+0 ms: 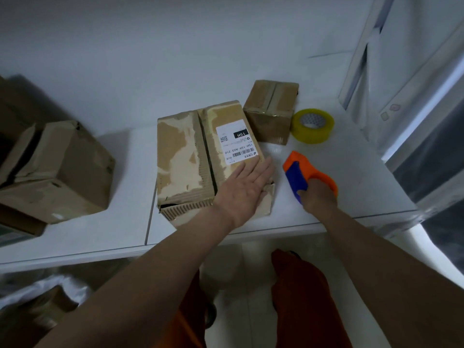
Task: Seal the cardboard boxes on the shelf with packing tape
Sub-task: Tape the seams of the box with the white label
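Our left hand (244, 190) lies flat with straight fingers on the near right corner of the large cardboard box (208, 159), pressing on its right flap just below the white shipping label (237, 144). Our right hand (319, 195) is curled round the handle of the orange and blue tape dispenser (305, 175), which sits on the white worktop (339, 172) just right of that box and apart from it.

We judge the task partly done. The small box (271, 110) behind the large one, touching its far right corner, shows a strip of tape along its top seam and looks sealed. The large box is not: its two top flaps meet with a dark open gap down the middle, and we see no fresh tape across it. A yellowish roll of packing tape (312, 125) rests near the small box. A third box (60, 172), crumpled, stands well apart on the left; whether it is taped we cannot tell. So at least the large box remains to be sealed.
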